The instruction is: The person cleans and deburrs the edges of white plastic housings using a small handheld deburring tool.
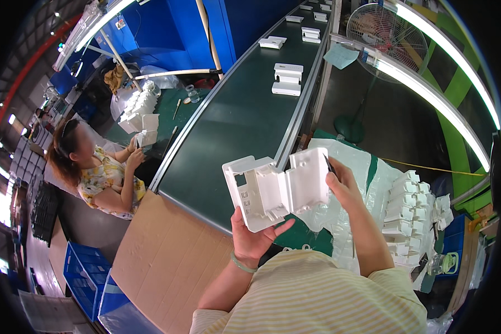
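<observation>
A white moulded plastic housing (270, 192), made of two hollow halves side by side, is held up in front of me at the near end of the conveyor. My left hand (251, 240) grips its lower left edge from below, a bracelet round the wrist. At the right edge of the housing, my right hand (345, 183) has its fingers closed round a thin dark tool (329, 164). The tool's kind cannot be made out, as the fingers cover most of it. Whether these fingers also touch the housing is hard to tell.
The green conveyor belt (228, 117) carries several white housings (288, 79). Stacked white parts (404, 214) lie on plastic sheeting at my right. Cardboard (167, 245) covers the near left. A co-worker (106, 172) handles similar parts across the belt. Light tubes (417, 83) and a fan (387, 42) stand at right.
</observation>
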Demonstrator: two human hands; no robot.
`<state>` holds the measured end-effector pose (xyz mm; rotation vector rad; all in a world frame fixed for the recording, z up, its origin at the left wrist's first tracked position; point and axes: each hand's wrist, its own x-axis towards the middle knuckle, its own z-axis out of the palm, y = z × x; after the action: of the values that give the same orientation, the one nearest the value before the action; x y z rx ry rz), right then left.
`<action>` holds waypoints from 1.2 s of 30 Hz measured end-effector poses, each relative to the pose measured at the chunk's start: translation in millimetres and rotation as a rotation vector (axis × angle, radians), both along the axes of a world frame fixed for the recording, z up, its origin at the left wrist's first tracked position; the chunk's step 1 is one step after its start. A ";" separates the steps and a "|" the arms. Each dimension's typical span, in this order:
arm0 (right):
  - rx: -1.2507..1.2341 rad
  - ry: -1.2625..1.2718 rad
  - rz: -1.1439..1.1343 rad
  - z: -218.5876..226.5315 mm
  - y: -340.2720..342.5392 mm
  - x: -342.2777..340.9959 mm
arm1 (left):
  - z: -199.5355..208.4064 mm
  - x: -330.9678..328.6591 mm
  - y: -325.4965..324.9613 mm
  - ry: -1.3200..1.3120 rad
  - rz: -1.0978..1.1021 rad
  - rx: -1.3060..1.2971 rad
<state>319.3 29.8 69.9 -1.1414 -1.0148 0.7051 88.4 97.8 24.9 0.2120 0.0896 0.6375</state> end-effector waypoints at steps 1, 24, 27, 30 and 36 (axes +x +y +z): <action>-0.001 0.001 -0.001 3.3 -3.4 -4.9 | 1.6 1.2 -2.2 -0.024 -0.038 -0.027; -0.263 0.044 0.021 31.0 -14.7 -23.7 | -38.6 -10.5 21.0 -0.211 0.014 0.114; -0.284 -0.013 0.036 28.4 -14.2 -22.7 | -33.8 -8.5 20.0 -0.182 0.065 0.083; -0.280 -0.010 0.043 36.1 -13.2 -24.8 | -35.6 -7.5 22.1 -0.161 0.076 0.060; -0.276 0.115 -0.022 25.7 -8.6 -15.6 | -40.3 -7.1 20.2 -0.246 0.072 0.017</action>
<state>303.7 21.1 95.6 -1.3309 -0.8233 0.9032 81.3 118.0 -15.5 0.1461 -0.1453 0.7314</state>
